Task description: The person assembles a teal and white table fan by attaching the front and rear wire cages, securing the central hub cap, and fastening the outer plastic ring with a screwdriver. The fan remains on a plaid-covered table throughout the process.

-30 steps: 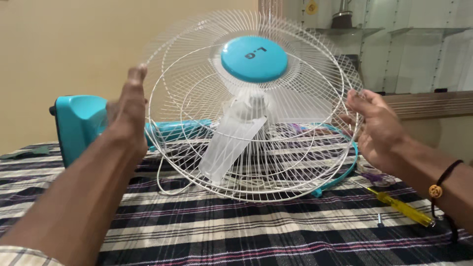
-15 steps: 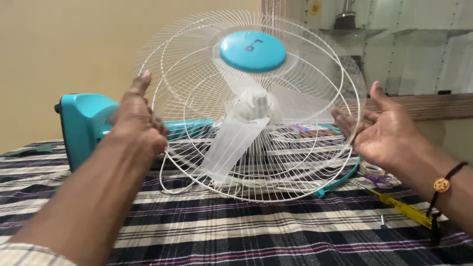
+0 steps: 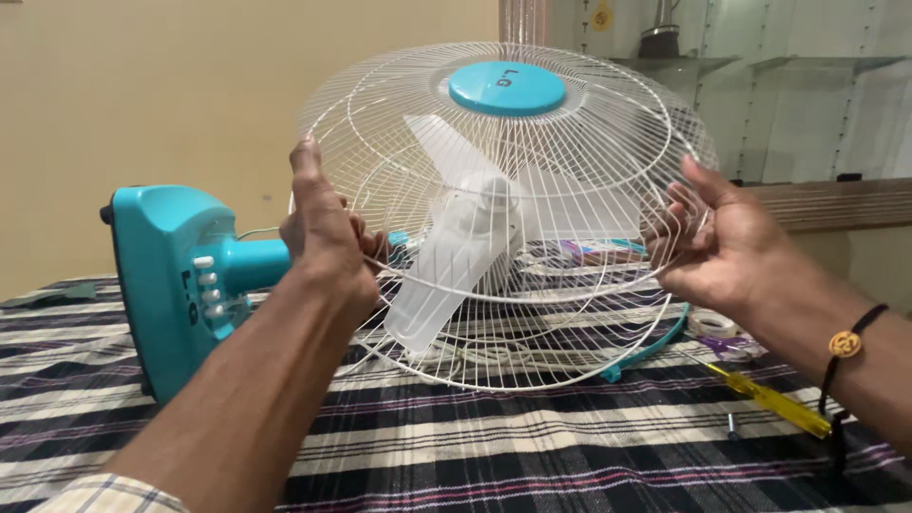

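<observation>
A domed white wire fan guard with a round turquoise centre cap [image 3: 506,88] is held in the upper middle of the frame, tilted so that the cap faces up and away. The left hand [image 3: 328,233] is closed on the guard's rim at the left of centre — its fingers are curled through the wires, the thumb raised along the rim. The right hand [image 3: 712,242] is set against the rim at the right of centre; its fingers [image 3: 670,228] are bent and hooked among the wires, though how firmly they are closed cannot be told. Behind the wires, translucent white plastic fan blades [image 3: 446,275] are seen on their hub, and a second white wire guard half [image 3: 532,356] lies lower, at the centre of the frame.

The guard is judged light and springy rather than stiff: thin wires that would bend if squeezed, so the thicker outer rim, at two opposite points, is the sounder place to be gripped.

At the left of the frame a turquoise plastic fan base with white push buttons [image 3: 176,285] lies on its side on a black-and-white striped cloth [image 3: 532,456]. At the lower right, a yellow-handled screwdriver [image 3: 774,401] and a small loose screw [image 3: 732,419] are seen — beside them a curved turquoise plastic rim band [image 3: 655,350].
</observation>
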